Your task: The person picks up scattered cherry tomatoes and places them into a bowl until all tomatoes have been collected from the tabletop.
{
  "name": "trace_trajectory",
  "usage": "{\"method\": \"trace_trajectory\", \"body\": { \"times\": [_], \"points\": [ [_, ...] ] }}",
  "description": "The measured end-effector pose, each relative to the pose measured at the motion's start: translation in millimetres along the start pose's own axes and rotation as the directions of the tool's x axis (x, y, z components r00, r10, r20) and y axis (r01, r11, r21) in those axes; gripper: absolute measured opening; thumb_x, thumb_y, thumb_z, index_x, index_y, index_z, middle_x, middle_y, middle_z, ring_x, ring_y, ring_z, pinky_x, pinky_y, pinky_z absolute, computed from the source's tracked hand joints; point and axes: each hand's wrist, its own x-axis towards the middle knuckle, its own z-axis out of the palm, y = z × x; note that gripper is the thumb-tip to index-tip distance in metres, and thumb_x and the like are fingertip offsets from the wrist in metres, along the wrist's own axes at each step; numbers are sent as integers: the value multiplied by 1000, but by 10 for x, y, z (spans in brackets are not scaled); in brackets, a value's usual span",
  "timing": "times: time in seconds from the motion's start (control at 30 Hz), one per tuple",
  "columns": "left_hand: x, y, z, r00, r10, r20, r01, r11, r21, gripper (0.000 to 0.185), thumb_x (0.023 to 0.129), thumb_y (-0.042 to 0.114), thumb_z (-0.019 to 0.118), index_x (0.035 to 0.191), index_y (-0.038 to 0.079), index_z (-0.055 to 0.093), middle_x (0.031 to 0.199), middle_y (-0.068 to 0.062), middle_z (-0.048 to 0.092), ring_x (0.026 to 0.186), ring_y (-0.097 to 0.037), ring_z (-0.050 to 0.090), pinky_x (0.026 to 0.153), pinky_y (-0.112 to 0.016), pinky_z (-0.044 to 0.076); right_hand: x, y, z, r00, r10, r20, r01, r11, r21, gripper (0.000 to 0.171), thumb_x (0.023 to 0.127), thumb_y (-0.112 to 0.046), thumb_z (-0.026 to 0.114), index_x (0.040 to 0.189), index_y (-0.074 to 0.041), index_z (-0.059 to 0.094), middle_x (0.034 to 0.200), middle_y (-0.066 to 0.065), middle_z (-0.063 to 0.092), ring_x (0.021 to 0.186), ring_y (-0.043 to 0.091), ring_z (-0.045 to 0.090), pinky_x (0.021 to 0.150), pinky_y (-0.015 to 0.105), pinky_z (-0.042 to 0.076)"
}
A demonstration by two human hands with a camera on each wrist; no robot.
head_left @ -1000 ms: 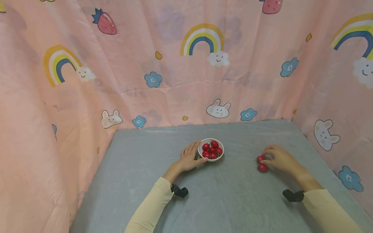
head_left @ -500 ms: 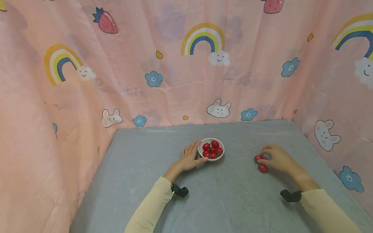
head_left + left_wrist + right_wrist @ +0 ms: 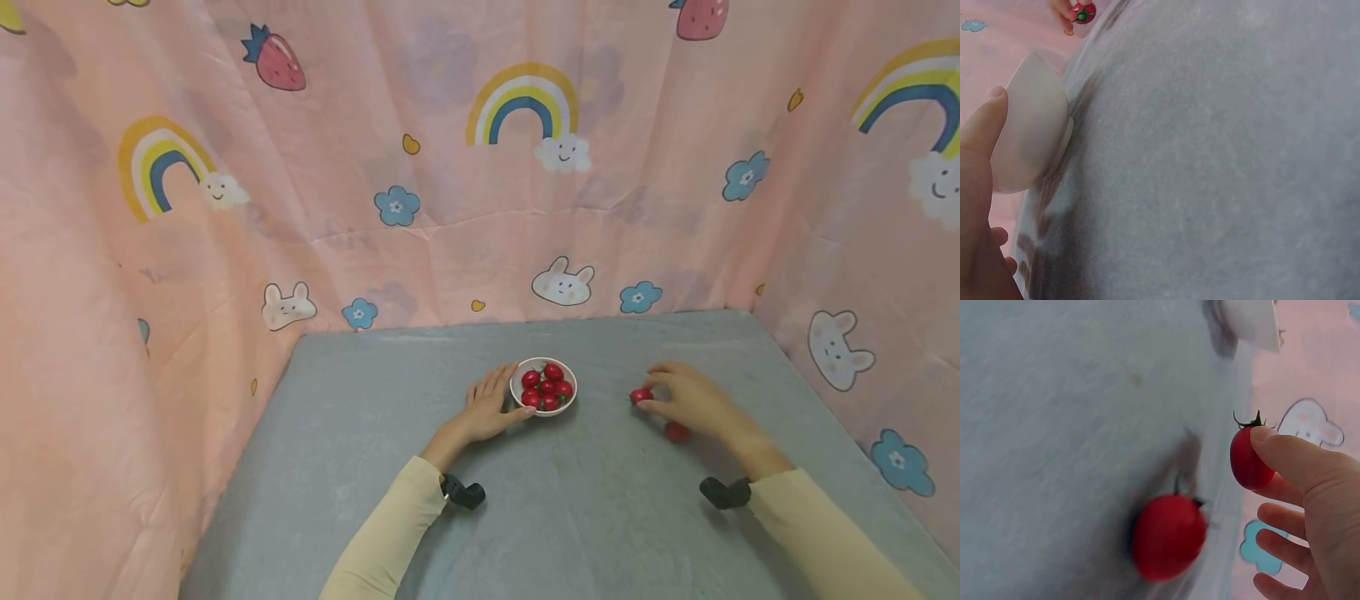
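A small white bowl with several red cherry tomatoes stands mid-table in the head view. At its left side lies my left hand, fingers extended and thumb against the bowl's outer wall. My right hand pinches one cherry tomato between thumb and forefinger, its green stem end pointing toward the bowl. The other fingers of that hand are spread and loosely bent. Another cherry tomato lies on the table below the right hand, partly covered by it in the head view.
Grey cloth covers the table. A pink curtain printed with rainbows and rabbits hangs behind it and along the sides. Each wrist carries a black camera, one at the left and one at the right.
My right hand has lifted one cherry tomato from beside the other and moved it left toward the bowl. The left hand and the bowl have stayed in place.
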Motion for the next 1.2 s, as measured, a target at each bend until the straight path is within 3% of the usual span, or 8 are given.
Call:
{"method": "trace_trajectory", "body": {
  "times": [0.27, 0.6, 1.2],
  "points": [
    [-4, 7, -15, 1000, 2, -2, -2, 1000, -5, 91, 91, 66, 53, 160, 30, 5, 168, -10, 13, 156, -30, 10, 122, -61, 7, 232, -284, -48, 999, -52, -12, 52, 999, 1, 34, 87, -33, 76, 111, -10, 73, 137, 19, 57, 131, 42, 47, 109, 64, 36],
    [-6, 10, -7, 1000, 8, -6, -8, 1000, -8, 92, 92, 66, 53, 160, 28, 6, 168, -11, 13, 156, -32, 11, 121, -62, 8, 546, -637, -12, 984, -175, -43, 173, 984, -49, 30, 84, -34, 79, 105, -14, 74, 131, 17, 62, 125, 39, 54, 105, 60, 44],
    [-3, 19, -5, 1000, -10, 1, 10, 1000, -7, 92, 91, 67, 51, 160, 28, 6, 168, -10, 12, 156, -33, 10, 121, -61, 8, 777, -1013, 59, 981, -196, -4, 196, 980, -27, 36, 85, -40, 76, 109, -13, 74, 133, 13, 62, 128, 35, 54, 107, 58, 44]
  ]
}}
